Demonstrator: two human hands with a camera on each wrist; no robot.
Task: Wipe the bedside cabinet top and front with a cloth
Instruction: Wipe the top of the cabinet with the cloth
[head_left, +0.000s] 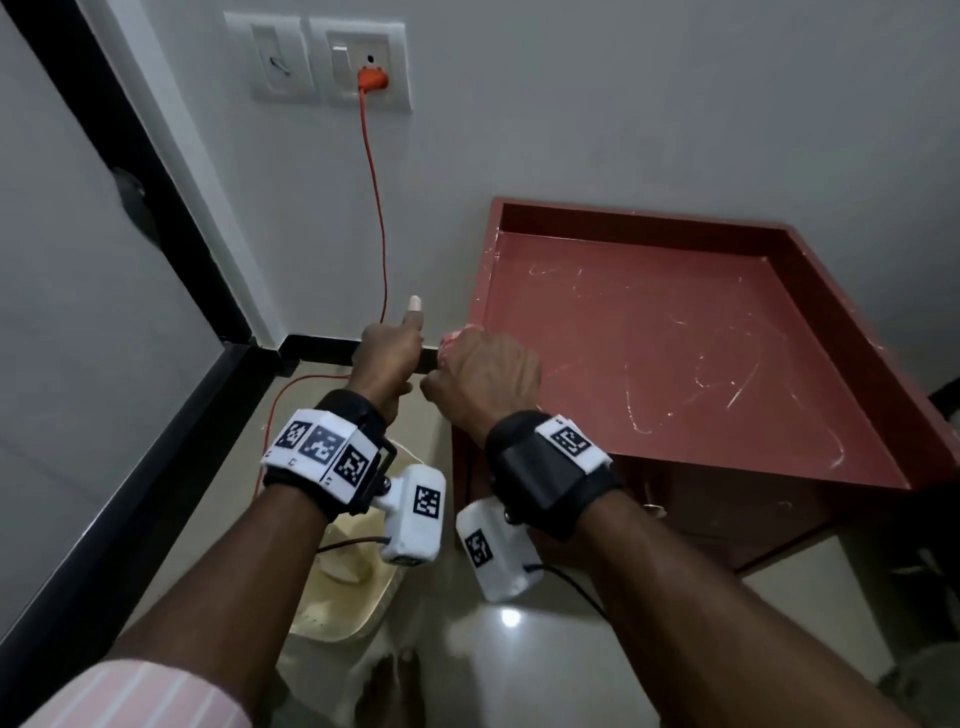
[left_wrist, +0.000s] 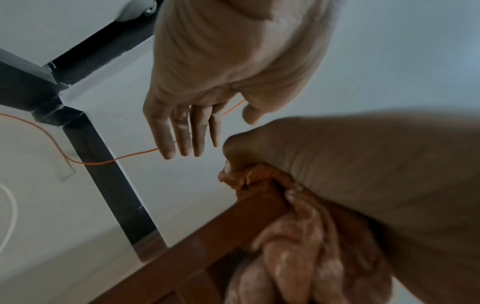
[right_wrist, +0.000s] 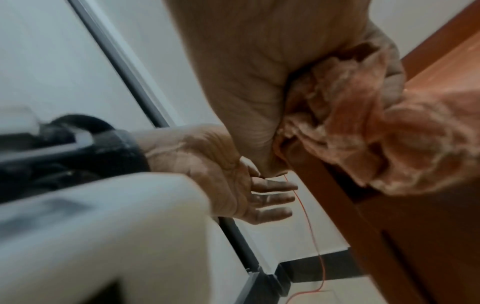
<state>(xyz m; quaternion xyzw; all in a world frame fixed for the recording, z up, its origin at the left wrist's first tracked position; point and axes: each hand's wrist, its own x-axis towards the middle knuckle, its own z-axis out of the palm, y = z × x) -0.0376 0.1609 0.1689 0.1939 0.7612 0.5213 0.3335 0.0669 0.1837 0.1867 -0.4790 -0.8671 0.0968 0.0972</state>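
Two hands up: right hand (head_left: 485, 376) bunches cloth (left_wrist: 298, 246) on cabinet (head_left: 675, 338) left rim, left hand (left_wrist: 207, 86) loose, empty. Next: sweep across top, prob.

The cloth (head_left: 457, 335) barely peeks out past the right hand (head_left: 485, 376) in the head view, most of it buried under the knuckles. The left hand (head_left: 387, 358) hides its fingers there too. At four o'clock the cabinet (head_left: 675, 332) runs off the frame. In the right wrist view a blurred white block (right_wrist: 98, 236) fills eight o'clock.
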